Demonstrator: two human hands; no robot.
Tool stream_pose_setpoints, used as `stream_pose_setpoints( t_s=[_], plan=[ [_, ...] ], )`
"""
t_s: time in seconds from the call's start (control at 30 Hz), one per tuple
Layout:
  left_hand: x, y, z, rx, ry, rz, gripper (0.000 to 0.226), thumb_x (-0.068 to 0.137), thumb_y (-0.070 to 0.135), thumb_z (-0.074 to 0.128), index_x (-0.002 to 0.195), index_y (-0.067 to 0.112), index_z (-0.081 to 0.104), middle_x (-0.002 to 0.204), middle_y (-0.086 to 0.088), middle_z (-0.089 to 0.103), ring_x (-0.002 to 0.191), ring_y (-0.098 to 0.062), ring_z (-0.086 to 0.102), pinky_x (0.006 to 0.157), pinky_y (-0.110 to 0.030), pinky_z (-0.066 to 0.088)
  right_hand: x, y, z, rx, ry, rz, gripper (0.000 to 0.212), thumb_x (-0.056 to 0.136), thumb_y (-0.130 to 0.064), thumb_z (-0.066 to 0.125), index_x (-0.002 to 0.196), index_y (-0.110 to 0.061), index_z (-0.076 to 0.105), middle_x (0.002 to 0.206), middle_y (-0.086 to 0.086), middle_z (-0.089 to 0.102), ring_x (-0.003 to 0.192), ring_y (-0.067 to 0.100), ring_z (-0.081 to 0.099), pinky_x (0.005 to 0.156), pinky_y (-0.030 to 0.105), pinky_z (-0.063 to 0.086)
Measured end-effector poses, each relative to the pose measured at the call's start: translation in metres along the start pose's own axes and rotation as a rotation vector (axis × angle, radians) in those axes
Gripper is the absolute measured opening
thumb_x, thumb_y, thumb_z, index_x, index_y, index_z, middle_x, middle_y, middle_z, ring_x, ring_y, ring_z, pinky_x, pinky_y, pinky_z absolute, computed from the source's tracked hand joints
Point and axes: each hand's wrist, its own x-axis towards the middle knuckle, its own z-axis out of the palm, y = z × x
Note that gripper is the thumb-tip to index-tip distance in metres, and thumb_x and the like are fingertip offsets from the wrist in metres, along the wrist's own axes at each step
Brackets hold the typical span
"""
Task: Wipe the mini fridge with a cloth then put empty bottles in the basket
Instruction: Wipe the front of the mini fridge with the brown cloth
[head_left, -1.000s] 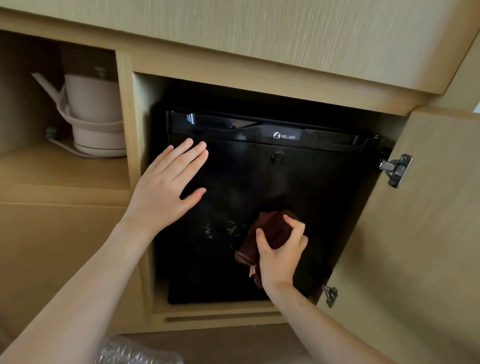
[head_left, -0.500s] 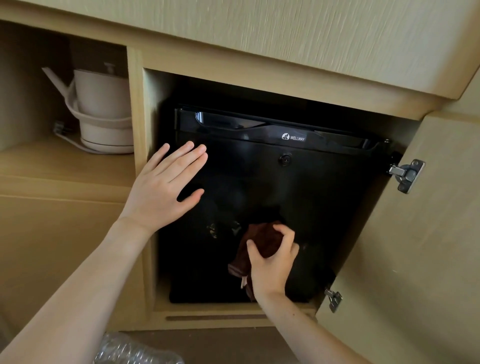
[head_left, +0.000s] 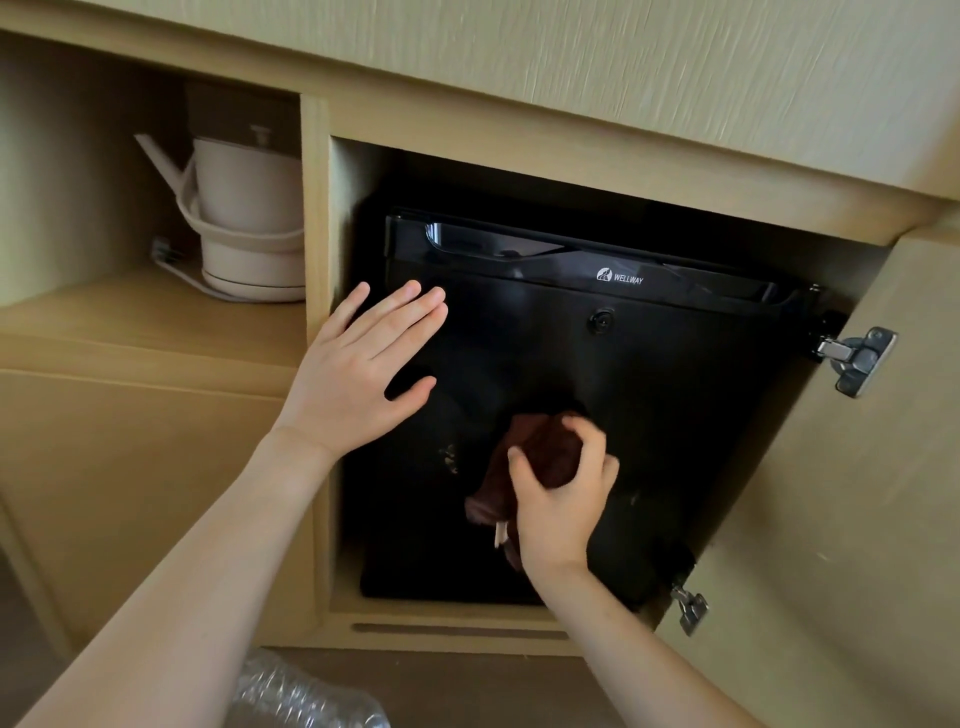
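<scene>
Right hand: our right hand (head_left: 558, 499) curls fingers and thumb round a bunched dark brown cloth (head_left: 540, 452) and holds it against the fridge door, just below the door's middle.
Cloth: a fold hangs out under our palm toward 7 o'clock, and a pale tag (head_left: 500, 532) shows there.
Left hand: our left hand (head_left: 358, 374) lies flat on the door with fingers straight and slightly spread, holding nothing. It sits at 10 o'clock from the cloth, fingertips pointing to 1 o'clock.
Mini fridge: the black mini fridge (head_left: 675, 389) stands closed inside the cabinet bay. The WELLWAY logo (head_left: 621, 277) sits at 12 o'clock on its front, with a round lock (head_left: 601, 319) just beneath.
Bottle: a clear crinkled plastic bottle (head_left: 301, 696) lies at 7 o'clock on the view's edge, between our forearms and well apart from the fridge.
Cabinet door: the cabinet door (head_left: 857, 519) stands open at 3 o'clock on two metal hinges (head_left: 857, 358).
Kettle: a pale electric kettle (head_left: 244, 208) stands on its base on the shelf at 10 o'clock.
</scene>
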Motion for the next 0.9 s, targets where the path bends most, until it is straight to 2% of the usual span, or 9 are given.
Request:
stream_pose_setpoints(
  t_s=[0.1,0.33,0.43,0.5,0.67,0.73,0.83,0.87,0.9],
  plan=[
    [-0.001,-0.001,-0.003,0.026,-0.019,0.007,0.063,0.09,0.028,0.07,0.147,0.013,0.047,0.154,0.0,0.042,0.145,-0.016,0.035,0.123,-0.047,0.018,0.025,-0.034,0.009,0.068,0.063,-0.148,0.052,0.078,-0.011,0.081,0.122,-0.022,0.055,0.114,0.003,0.042,0.095,-0.012,0.049,0.076,-0.004,0.037],
    [0.002,-0.006,-0.012,0.061,-0.082,0.043,0.07,0.088,0.03,0.072,0.15,0.015,0.043,0.157,0.002,0.038,0.147,-0.015,0.032,0.124,-0.047,0.012,-0.007,0.006,0.005,-0.038,-0.081,-0.034,0.057,0.081,-0.013,0.079,0.125,-0.03,0.048,0.121,0.001,0.038,0.106,0.015,0.053,0.073,-0.007,0.038],
    [0.003,-0.005,-0.013,0.018,-0.098,0.02,0.071,0.086,0.025,0.075,0.149,0.014,0.044,0.156,0.0,0.039,0.147,-0.017,0.032,0.124,-0.047,0.016,-0.001,-0.001,0.007,-0.026,-0.082,-0.043,0.057,0.08,-0.013,0.079,0.122,-0.036,0.048,0.12,0.0,0.038,0.103,0.007,0.052,0.074,-0.006,0.038],
    [0.006,-0.005,-0.014,0.013,-0.106,0.016,0.071,0.084,0.022,0.076,0.148,0.013,0.045,0.155,-0.001,0.042,0.146,-0.018,0.033,0.123,-0.045,0.018,0.013,-0.021,0.009,-0.019,-0.044,-0.133,0.056,0.079,-0.013,0.08,0.123,-0.032,0.052,0.119,0.002,0.041,0.101,-0.001,0.05,0.078,-0.006,0.035],
    [0.013,-0.013,-0.023,0.097,-0.102,0.032,0.073,0.083,0.03,0.076,0.148,0.015,0.046,0.155,0.001,0.041,0.147,-0.02,0.032,0.124,-0.044,0.016,0.03,-0.037,0.012,-0.003,-0.007,-0.221,0.056,0.079,-0.013,0.08,0.126,-0.027,0.053,0.118,0.002,0.04,0.098,-0.002,0.05,0.079,-0.006,0.034],
    [0.014,-0.014,-0.024,0.101,-0.103,0.015,0.074,0.084,0.031,0.075,0.149,0.015,0.044,0.156,0.002,0.04,0.147,-0.019,0.03,0.124,-0.043,0.016,0.007,-0.008,0.01,-0.078,-0.066,-0.185,0.056,0.08,-0.013,0.079,0.126,-0.03,0.052,0.12,0.001,0.038,0.098,0.005,0.051,0.086,-0.002,0.037],
    [0.012,-0.014,-0.024,0.089,-0.095,0.009,0.074,0.084,0.029,0.076,0.149,0.015,0.044,0.156,0.002,0.04,0.148,-0.019,0.03,0.123,-0.043,0.018,-0.024,0.027,0.003,-0.172,-0.197,-0.086,0.06,0.081,-0.015,0.079,0.119,-0.045,0.044,0.12,-0.006,0.034,0.101,0.003,0.05,0.096,0.026,0.052],
    [0.012,-0.014,-0.023,0.083,-0.095,0.011,0.075,0.083,0.029,0.076,0.149,0.016,0.043,0.156,0.002,0.04,0.148,-0.019,0.03,0.123,-0.043,0.018,-0.023,0.026,0.005,-0.164,-0.197,-0.067,0.059,0.081,-0.015,0.079,0.117,-0.046,0.044,0.12,-0.006,0.034,0.101,0.003,0.051,0.095,0.029,0.054],
    [0.012,-0.014,-0.023,0.078,-0.096,0.012,0.075,0.083,0.029,0.076,0.149,0.016,0.043,0.156,0.002,0.04,0.148,-0.019,0.029,0.123,-0.042,0.018,-0.018,0.019,0.008,-0.136,-0.178,-0.066,0.058,0.081,-0.014,0.079,0.117,-0.044,0.045,0.119,-0.006,0.035,0.101,0.002,0.051,0.093,0.024,0.054]
  ],
)
